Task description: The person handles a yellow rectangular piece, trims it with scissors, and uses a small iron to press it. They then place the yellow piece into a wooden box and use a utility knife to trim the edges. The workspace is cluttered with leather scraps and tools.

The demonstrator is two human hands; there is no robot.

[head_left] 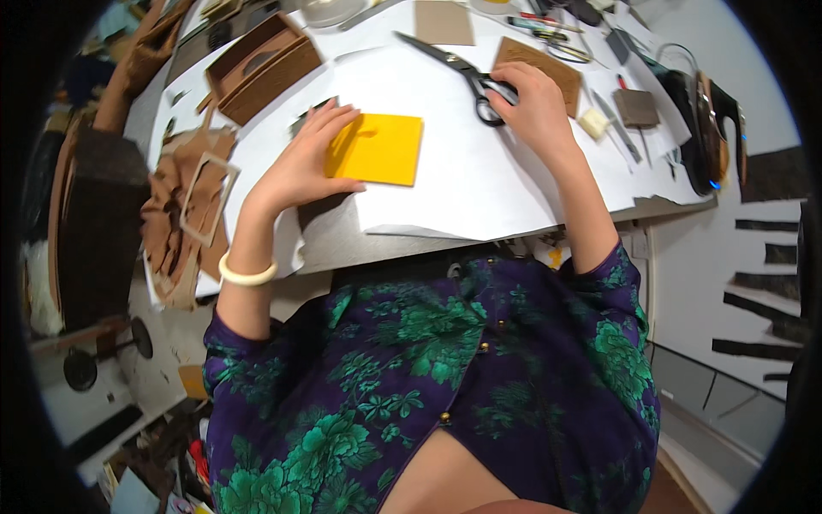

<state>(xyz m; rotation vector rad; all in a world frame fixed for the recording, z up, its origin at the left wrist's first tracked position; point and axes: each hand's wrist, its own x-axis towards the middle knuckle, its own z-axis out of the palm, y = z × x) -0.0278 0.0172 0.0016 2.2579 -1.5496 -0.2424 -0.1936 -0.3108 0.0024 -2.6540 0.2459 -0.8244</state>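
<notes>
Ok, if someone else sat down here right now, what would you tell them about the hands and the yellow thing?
Left hand: lies flat on the left edge of the yellow square sheet, pinning it to the white paper.
Right hand: rests on the handles of the black scissors, which lie on the paper, blades pointing away to the left.
Done: the sheet has a small notch near its top edge.
Left: scissors not yet lifted.
</notes>
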